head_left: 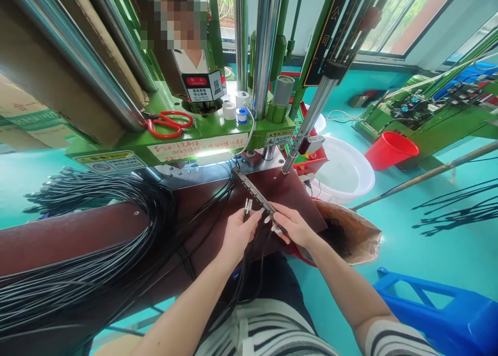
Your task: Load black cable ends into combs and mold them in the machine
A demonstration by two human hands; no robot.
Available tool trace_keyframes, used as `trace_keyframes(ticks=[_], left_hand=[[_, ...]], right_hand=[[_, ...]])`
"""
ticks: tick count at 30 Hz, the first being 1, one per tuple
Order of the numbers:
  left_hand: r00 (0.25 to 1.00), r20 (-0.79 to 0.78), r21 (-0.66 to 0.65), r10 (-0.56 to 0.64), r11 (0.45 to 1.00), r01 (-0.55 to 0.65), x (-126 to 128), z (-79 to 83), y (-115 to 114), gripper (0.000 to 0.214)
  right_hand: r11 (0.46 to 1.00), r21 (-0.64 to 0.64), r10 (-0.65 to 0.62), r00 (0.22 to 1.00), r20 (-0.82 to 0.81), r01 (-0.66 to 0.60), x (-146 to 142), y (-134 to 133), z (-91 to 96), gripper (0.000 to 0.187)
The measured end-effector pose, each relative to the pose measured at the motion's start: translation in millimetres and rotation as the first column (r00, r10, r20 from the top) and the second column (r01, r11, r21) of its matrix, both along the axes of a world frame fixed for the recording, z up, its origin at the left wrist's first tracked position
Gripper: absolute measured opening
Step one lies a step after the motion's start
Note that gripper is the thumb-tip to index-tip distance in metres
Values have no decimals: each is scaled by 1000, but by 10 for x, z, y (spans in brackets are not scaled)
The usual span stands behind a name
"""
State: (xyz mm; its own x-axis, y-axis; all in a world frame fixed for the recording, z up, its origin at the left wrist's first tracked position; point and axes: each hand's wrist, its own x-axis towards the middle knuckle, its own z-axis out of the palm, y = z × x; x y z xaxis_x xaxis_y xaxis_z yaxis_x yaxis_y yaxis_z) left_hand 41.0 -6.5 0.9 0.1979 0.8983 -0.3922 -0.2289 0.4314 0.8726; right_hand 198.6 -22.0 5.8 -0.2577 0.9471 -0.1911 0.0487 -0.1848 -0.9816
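My left hand [238, 232] is closed on a few black cables whose metal plug ends [248, 206] stick up above the fingers. My right hand [292, 224] pinches another plug end [274, 227] against a long dark metal fixture bar [253, 191] that lies on the brown work plate [291, 192] of a green press machine [202, 133]. Both hands meet at the near end of the bar. A thick bundle of black cables [101, 226] drapes over the brown ledge to my left.
Red scissors [168, 123] and tape rolls [233, 107] lie on the machine's green deck, where another person stands behind. A white basin [344, 172], a red bucket [390, 149], a brown bag [356, 236] and a blue stool [439, 309] stand on the teal floor at right.
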Motion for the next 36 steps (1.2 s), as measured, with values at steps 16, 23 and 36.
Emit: trace_keyframes(ticks=[16,23,36], left_hand=[[992,-125,86,-5,996,16,-37,-56,63,31],[958,-272,238,92,971,-25,-65,-84,87,30],[983,-171,95,-68,992,85,-162,-47,148,28]], right_hand=[[999,30,34,993,115,-38,-26,15,-3,43],[1000,9,5,996,84,-5,-59,31,-9,44],[999,-17,46,999,-11,-46,10,50,-4,47]])
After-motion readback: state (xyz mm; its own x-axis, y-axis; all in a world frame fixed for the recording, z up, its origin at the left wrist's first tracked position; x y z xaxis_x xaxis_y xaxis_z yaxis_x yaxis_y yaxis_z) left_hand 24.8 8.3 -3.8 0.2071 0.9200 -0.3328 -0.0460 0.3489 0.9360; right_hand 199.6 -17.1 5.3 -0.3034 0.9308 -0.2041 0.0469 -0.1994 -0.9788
